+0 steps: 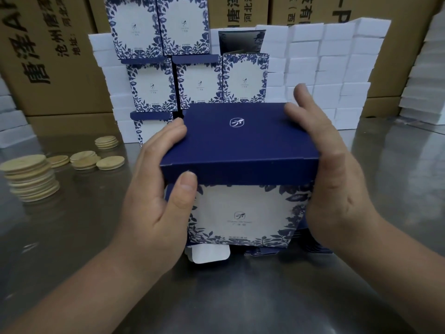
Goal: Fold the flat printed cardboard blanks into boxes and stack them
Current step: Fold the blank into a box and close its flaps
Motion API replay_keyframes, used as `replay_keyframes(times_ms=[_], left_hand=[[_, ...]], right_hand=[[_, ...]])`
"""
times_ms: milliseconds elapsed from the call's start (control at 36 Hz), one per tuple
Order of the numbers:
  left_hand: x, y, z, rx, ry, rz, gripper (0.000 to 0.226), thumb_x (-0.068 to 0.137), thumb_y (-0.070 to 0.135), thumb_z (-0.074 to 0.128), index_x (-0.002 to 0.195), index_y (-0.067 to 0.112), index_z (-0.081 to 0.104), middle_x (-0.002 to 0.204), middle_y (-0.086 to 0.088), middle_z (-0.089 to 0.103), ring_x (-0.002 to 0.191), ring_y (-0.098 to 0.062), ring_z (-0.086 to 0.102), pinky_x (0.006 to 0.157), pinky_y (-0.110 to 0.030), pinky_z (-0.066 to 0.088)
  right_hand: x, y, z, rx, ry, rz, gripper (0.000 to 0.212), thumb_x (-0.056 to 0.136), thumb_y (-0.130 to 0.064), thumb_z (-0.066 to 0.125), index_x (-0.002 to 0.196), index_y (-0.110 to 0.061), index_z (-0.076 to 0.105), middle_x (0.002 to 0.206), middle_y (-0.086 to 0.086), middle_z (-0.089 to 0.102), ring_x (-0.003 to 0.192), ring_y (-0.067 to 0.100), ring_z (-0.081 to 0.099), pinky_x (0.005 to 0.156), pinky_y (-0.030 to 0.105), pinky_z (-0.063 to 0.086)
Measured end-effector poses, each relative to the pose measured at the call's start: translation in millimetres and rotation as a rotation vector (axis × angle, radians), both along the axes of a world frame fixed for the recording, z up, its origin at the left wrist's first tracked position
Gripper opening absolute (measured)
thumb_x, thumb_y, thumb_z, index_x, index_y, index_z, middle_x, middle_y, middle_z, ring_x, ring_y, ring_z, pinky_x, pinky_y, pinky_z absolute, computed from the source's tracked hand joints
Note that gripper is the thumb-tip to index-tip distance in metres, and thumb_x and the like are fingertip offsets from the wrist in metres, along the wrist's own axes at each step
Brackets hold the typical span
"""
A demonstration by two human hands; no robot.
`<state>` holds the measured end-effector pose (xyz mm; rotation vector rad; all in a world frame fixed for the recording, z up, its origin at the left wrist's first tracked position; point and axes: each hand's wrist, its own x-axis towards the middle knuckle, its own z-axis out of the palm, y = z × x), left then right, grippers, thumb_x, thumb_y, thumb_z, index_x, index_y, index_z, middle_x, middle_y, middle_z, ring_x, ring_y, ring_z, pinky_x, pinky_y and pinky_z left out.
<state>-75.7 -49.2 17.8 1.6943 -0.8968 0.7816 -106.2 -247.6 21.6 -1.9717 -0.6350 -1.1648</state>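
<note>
A folded box (240,145), navy on top with a blue floral white front, stands upright in the middle of the steel table. My left hand (159,201) grips its left side, thumb pressed on the front lip of the navy lid. Along the right side lies my right hand (334,179), fingers fairly straight and reaching past the lid's far corner. Behind the box rises a stack of finished floral boxes (197,80), three rows high. Flat blanks (209,254) stick out from under the box near me.
Round wooden discs lie at the left in a tall pile (29,177) and in smaller scattered piles (96,157). White foam blocks (325,75) are stacked in a wall behind, with brown cartons (48,56) behind those. The steel table (228,297) reaches toward me.
</note>
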Motion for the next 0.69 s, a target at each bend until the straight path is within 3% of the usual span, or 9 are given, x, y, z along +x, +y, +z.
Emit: replay_keyframes(times_ms=[56, 111, 167, 250, 306, 417, 500, 611, 695], left_hand=[[-1.4, 0.1, -0.7, 0.014, 0.024, 0.007, 0.041, 0.09, 0.038, 0.035, 0.131, 0.036, 0.033, 0.142, 0.007, 0.038, 0.133, -0.013, 0.037, 0.108, -0.034, 0.034], [-2.7, 0.0, 0.4, 0.037, 0.022, 0.03, 0.043, 0.09, 0.04, 0.035, 0.132, 0.036, 0.032, 0.143, 0.009, 0.038, 0.133, -0.012, 0.037, 0.109, -0.04, 0.032], [-3.8, -1.0, 1.0, 0.046, 0.019, 0.038, 0.044, 0.089, 0.041, 0.035, 0.132, 0.036, 0.03, 0.142, 0.009, 0.037, 0.132, -0.009, 0.037, 0.109, -0.033, 0.031], [-5.2, -3.1, 1.4, 0.064, 0.013, 0.059, 0.043, 0.089, 0.04, 0.034, 0.132, 0.035, 0.029, 0.141, 0.009, 0.037, 0.131, -0.005, 0.036, 0.108, -0.021, 0.029], [-4.7, -3.5, 1.1, 0.069, -0.002, 0.068, 0.042, 0.089, 0.037, 0.033, 0.131, 0.032, 0.029, 0.142, 0.003, 0.037, 0.132, -0.007, 0.035, 0.107, -0.018, 0.028], [-3.6, -2.0, 2.5, 0.082, -0.041, 0.086, 0.038, 0.09, 0.033, 0.034, 0.128, 0.025, 0.032, 0.141, -0.002, 0.038, 0.132, -0.006, 0.034, 0.108, -0.016, 0.025], [-3.5, -2.0, 3.4, 0.064, -0.047, 0.1, 0.036, 0.091, 0.036, 0.035, 0.126, 0.029, 0.035, 0.137, 0.003, 0.04, 0.13, -0.005, 0.037, 0.107, -0.015, 0.027], [-3.8, -0.9, 4.0, 0.016, -0.02, 0.104, 0.036, 0.09, 0.042, 0.037, 0.125, 0.035, 0.036, 0.13, 0.012, 0.044, 0.122, -0.004, 0.045, 0.101, -0.016, 0.034], [-2.8, -0.5, 4.6, -0.01, -0.008, 0.105, 0.034, 0.089, 0.044, 0.039, 0.122, 0.04, 0.038, 0.121, 0.022, 0.047, 0.113, 0.003, 0.048, 0.094, -0.013, 0.036]], right_hand=[[0.9, 3.7, 0.5, 0.048, -0.045, 0.041, 0.061, 0.098, -0.057, 0.014, 0.139, -0.014, 0.029, 0.146, -0.005, 0.04, 0.133, 0.003, 0.038, 0.106, 0.021, 0.034], [3.3, 5.6, -0.4, 0.077, -0.078, 0.08, 0.061, 0.098, -0.055, 0.017, 0.14, -0.01, 0.023, 0.138, -0.004, 0.043, 0.123, -0.007, 0.044, 0.097, 0.011, 0.037], [5.6, 5.2, -2.1, 0.075, -0.077, 0.126, 0.063, 0.098, -0.056, 0.017, 0.141, -0.01, 0.022, 0.14, -0.002, 0.041, 0.127, -0.003, 0.042, 0.1, 0.013, 0.034], [4.4, 7.0, -4.3, 0.066, -0.026, 0.151, 0.069, 0.093, -0.067, 0.018, 0.143, -0.018, 0.024, 0.153, 0.003, 0.027, 0.142, 0.014, 0.025, 0.112, 0.028, 0.024], [1.5, 8.4, -3.5, 0.044, 0.0, 0.123, 0.072, 0.093, -0.067, 0.02, 0.145, -0.018, 0.025, 0.153, 0.001, 0.02, 0.144, 0.012, 0.019, 0.113, 0.022, 0.02], [-7.7, 11.1, 2.4, 0.043, 0.018, -0.004, 0.051, 0.086, -0.042, 0.047, 0.133, -0.025, 0.034, 0.142, -0.009, 0.036, 0.132, -0.002, 0.035, 0.102, 0.01, 0.03], [-11.3, 15.4, 4.8, 0.112, 0.043, 0.05, 0.048, 0.079, -0.034, 0.051, 0.125, -0.031, 0.034, 0.127, -0.016, 0.043, 0.115, -0.017, 0.044, 0.089, 0.003, 0.037], [-11.2, 15.8, 6.6, 0.115, 0.026, -0.02, 0.043, 0.078, -0.037, 0.051, 0.119, -0.025, 0.043, 0.119, -0.021, 0.046, 0.109, -0.017, 0.046, 0.092, 0.006, 0.036], [-13.4, 16.8, 9.1, 0.178, 0.047, -0.011, 0.039, 0.076, -0.04, 0.052, 0.113, -0.032, 0.046, 0.112, -0.026, 0.051, 0.102, -0.012, 0.052, 0.085, 0.014, 0.047]])
